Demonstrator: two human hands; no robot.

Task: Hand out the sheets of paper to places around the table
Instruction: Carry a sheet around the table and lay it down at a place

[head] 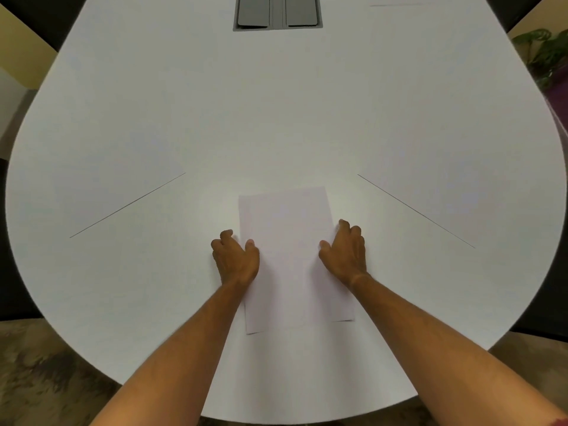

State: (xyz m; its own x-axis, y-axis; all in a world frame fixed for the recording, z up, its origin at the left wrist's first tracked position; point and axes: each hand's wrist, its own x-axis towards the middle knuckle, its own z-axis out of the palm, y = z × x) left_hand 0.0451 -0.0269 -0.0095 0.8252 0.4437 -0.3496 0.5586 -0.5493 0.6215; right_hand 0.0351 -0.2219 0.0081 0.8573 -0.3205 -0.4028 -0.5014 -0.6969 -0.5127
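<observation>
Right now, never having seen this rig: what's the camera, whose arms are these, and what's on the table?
There is no machine here. It is one wide-angle camera worn on a person's head, looking forward and down, so the two bare arms are the wearer's own.

The surface is a large white rounded table with thin dark seam lines. At its far end sits a grey recessed panel with two lids. A green plant stands off the right edge.

In front of the person lies a white rectangular stack of paper sheets. The left hand and right hand rest on its side edges, fingers curled. Nothing is lifted.
</observation>
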